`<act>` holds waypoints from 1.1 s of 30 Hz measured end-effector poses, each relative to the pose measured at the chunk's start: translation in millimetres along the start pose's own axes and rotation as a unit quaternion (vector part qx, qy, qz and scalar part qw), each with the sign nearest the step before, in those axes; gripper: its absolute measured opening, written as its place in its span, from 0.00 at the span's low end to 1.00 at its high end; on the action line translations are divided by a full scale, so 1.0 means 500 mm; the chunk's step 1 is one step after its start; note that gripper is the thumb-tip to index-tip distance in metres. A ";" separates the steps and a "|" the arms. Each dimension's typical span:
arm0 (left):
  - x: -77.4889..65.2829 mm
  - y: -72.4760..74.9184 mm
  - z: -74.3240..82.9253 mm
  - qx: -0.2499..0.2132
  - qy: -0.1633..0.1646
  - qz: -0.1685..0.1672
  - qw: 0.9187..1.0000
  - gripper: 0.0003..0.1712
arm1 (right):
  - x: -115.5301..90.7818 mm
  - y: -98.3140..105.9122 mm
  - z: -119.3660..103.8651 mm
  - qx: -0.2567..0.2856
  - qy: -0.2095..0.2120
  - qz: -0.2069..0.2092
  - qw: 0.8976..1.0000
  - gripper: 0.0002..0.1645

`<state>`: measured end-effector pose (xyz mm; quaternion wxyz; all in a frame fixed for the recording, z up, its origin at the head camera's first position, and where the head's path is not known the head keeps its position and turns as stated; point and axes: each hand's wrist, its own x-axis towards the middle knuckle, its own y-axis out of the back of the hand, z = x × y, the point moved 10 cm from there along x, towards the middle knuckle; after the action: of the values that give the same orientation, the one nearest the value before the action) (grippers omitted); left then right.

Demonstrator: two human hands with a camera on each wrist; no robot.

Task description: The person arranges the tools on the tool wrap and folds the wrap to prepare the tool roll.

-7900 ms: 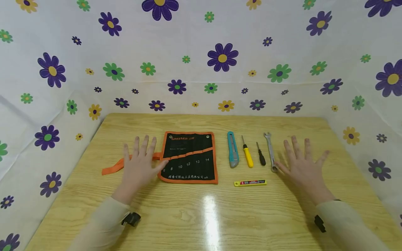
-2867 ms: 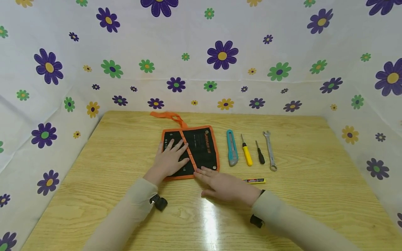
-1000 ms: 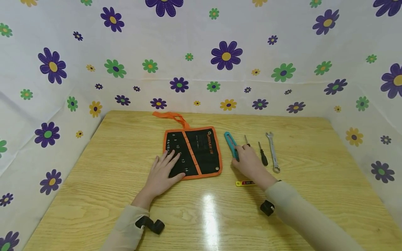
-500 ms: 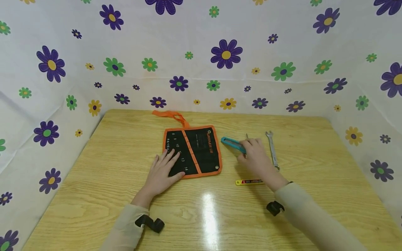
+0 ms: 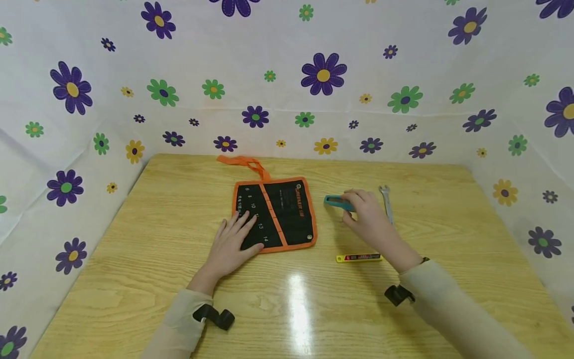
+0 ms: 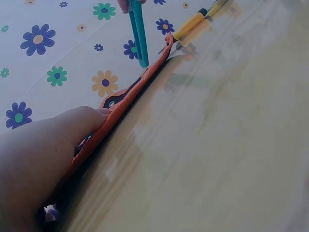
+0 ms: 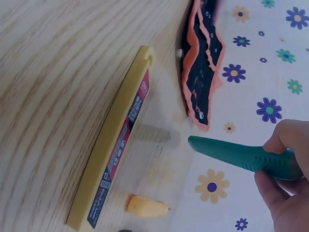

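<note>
My right hand [image 5: 376, 224] grips a teal utility knife [image 5: 337, 202] between thumb and fingers, lifted off the table. In the right wrist view the knife [image 7: 227, 151] points away from the fingers, apart from the table. Resting on the black tool pouch [image 5: 289, 207] with orange trim is my left hand [image 5: 228, 249], fingers spread across its numbered pockets. The left wrist view shows the left thumb on the pouch's orange edge [image 6: 140, 87]. A yellow screwdriver [image 7: 147, 206] lies near the knife; the right hand covers it in the head view. The black screwdriver is also hidden there.
A wrench [image 5: 386, 202] lies beyond the right hand, its lower end covered. In front of that hand is a yellow blade case [image 5: 358, 258]. The pouch's orange strap [image 5: 244, 162] trails toward the back of the wooden table [image 5: 148, 239], near the flowered cloth [image 5: 287, 104].
Earlier, both hands lay on the pouch, which had been turned so its strap points backward. The right hand then took the utility knife, swung it sideways and raised it. The left hand has stayed on the pouch.
</note>
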<state>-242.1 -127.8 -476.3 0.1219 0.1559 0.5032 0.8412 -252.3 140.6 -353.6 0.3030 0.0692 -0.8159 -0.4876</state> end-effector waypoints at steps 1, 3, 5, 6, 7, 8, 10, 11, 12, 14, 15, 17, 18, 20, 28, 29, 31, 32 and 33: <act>0.000 0.000 0.000 0.000 0.000 0.000 1.000 0.45 | 0.000 0.002 -0.002 0.004 -0.001 0.000 1.000 0.17; 0.000 0.001 0.001 0.000 0.000 -0.001 1.000 0.45 | -0.002 0.005 -0.007 0.013 0.001 0.000 1.000 0.18; 0.000 0.003 0.002 -0.001 0.001 -0.001 1.000 0.45 | -0.003 0.007 -0.014 0.020 0.011 0.006 1.000 0.18; 0.000 0.004 0.003 -0.002 0.002 -0.002 1.000 0.45 | -0.003 0.008 -0.018 0.024 0.016 0.009 1.000 0.18; 0.000 0.005 0.003 -0.003 0.003 -0.002 1.000 0.45 | -0.004 0.009 -0.022 0.029 0.024 0.014 0.999 0.18; 0.000 0.005 0.004 -0.003 0.003 -0.003 1.000 0.45 | -0.005 0.009 -0.025 0.032 0.029 0.018 0.999 0.18; 0.000 0.006 0.004 -0.003 0.004 -0.004 1.000 0.45 | -0.008 0.008 -0.030 0.041 0.042 0.027 0.998 0.18; 0.000 0.005 0.004 -0.002 0.004 -0.005 1.000 0.45 | -0.010 0.007 -0.031 0.047 0.045 0.030 0.997 0.18; -0.001 0.005 0.005 -0.002 0.003 -0.005 1.000 0.45 | -0.011 0.005 -0.033 0.055 0.050 0.032 0.997 0.19; -0.001 0.004 0.005 -0.001 0.003 -0.005 1.000 0.45 | -0.015 0.000 -0.036 0.069 0.057 0.030 0.996 0.19; -0.001 0.004 0.004 -0.002 0.003 -0.004 1.000 0.45 | -0.017 -0.003 -0.037 0.080 0.061 0.027 0.995 0.20; 0.000 0.004 0.004 -0.003 0.002 -0.003 1.000 0.45 | -0.019 -0.012 -0.039 0.104 0.068 0.014 0.992 0.21; 0.000 0.004 0.003 -0.002 0.002 -0.003 1.000 0.45 | -0.021 -0.016 -0.039 0.118 0.070 0.006 0.991 0.22; 0.000 0.004 0.003 -0.002 0.001 -0.003 1.000 0.45 | -0.023 -0.026 -0.038 0.142 0.069 -0.012 0.987 0.22; -0.001 0.004 0.001 -0.003 0.005 -0.005 1.000 0.45 | -0.035 -0.065 -0.014 0.231 0.022 -0.083 0.969 0.22; -0.001 0.004 0.000 -0.002 0.005 -0.005 1.000 0.45 | -0.037 -0.070 -0.011 0.242 0.014 -0.089 0.966 0.22; 0.000 0.002 -0.001 -0.001 0.005 -0.005 1.000 0.45 | -0.039 -0.078 -0.005 0.255 -0.001 -0.102 0.962 0.21; 0.000 0.002 -0.002 -0.001 0.005 -0.005 1.000 0.46 | -0.039 -0.082 -0.002 0.261 -0.006 -0.106 0.960 0.22; 0.000 0.002 -0.002 -0.002 0.004 -0.004 1.000 0.46 | -0.040 -0.086 0.000 0.267 -0.010 -0.110 0.957 0.22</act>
<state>-242.6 -129.0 -476.0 0.1232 0.1501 0.5027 0.8424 -244.0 126.7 -397.9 0.2094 0.2318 -0.9068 -0.2831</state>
